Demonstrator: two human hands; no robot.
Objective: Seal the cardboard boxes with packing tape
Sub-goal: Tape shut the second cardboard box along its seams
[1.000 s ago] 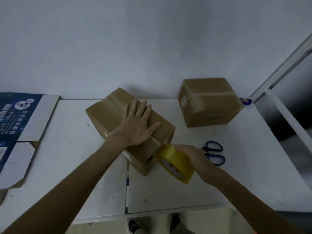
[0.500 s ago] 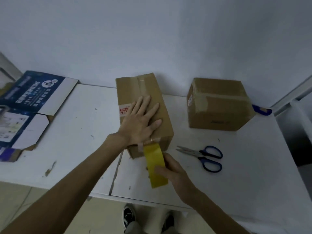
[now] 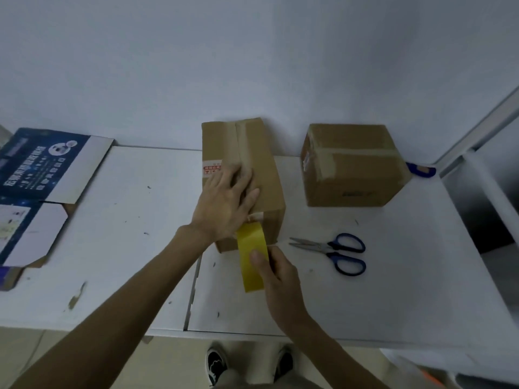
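White table [image 3: 126, 220] | brown taped box [image 3: 265, 175] under flat left hand [image 3: 224, 204] | right hand [image 3: 280, 279] fingers grip yellow tape roll [image 3: 248, 245]

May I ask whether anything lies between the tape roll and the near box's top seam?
Yes: the left hand lies flat on the near box over that seam, beyond the tape roll in the right hand.

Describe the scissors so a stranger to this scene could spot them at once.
Start at the white table against the wall. Just right of the cardboard box under the left hand, the scissors lie flat on the tabletop. Two blue loop handles and metal blades pointing toward that box set them apart.
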